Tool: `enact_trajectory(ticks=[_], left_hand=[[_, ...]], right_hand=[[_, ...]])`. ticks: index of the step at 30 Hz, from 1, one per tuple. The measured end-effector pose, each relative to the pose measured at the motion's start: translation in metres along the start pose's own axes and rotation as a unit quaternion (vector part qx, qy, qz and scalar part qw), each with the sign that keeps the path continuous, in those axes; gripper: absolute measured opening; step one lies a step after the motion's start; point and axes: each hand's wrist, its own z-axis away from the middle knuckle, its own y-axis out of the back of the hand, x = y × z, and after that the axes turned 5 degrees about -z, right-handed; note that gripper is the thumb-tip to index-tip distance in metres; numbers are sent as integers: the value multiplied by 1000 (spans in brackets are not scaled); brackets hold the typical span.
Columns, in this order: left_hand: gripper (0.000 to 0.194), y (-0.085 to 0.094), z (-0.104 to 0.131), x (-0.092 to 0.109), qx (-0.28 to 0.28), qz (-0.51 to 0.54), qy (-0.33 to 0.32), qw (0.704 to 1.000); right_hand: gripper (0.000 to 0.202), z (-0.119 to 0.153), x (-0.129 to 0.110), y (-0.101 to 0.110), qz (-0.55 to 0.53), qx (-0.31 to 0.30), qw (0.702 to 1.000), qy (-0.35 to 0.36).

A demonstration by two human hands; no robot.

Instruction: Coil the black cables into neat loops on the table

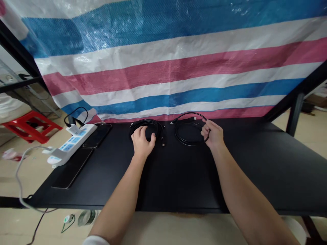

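A coiled black cable point(187, 143) lies in a loose ring on the black table point(176, 180), right of the middle. My right hand point(214, 134) pinches the right side of that ring, its fingers closed on the cable. At the coil's back left, a cable end with a connector point(174, 120) sticks out. To the left sits a thicker bundle of black cables point(160, 128) with several plug ends around it. Over the front of this bundle rests my left hand point(142, 143), thumb and fingers apart; whether it touches the cables is hard to tell.
At the table's left edge stands a white power strip point(79, 136) with plugs in it. Two dark phones point(98, 135) lie beside it. A striped tarp point(168, 68) hangs behind the table. A red stool point(33, 126) stands on the floor at left.
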Motion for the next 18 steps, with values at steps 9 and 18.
enact_trajectory(ticks=[9,18], left_hand=[[40,2,8,26,-125,120,-140,975],[4,2,7,36,-91,354,104,925]], right_hand=[[11,20,-19,-6,-37,-219,969,-104],[54,20,-26,1,100,-115,987,-41]])
